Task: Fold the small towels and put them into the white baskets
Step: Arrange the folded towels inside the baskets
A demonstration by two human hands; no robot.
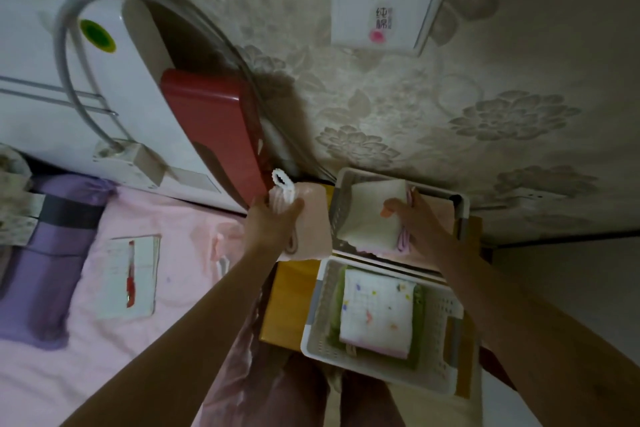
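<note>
Red "纯棉" marks the wall label [381,18]; left grip [273,218] clutches a pink towel [311,218], right grip [412,218] a cream towel [367,215].

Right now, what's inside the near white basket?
The near white basket holds a folded white dotted towel lying on a green towel. Anything beneath the green one is covered.

wall: beige floral wallpaper [450,121] | white wall switch [388,3] | bed: pink sheet [86,340] | light: dim
</note>
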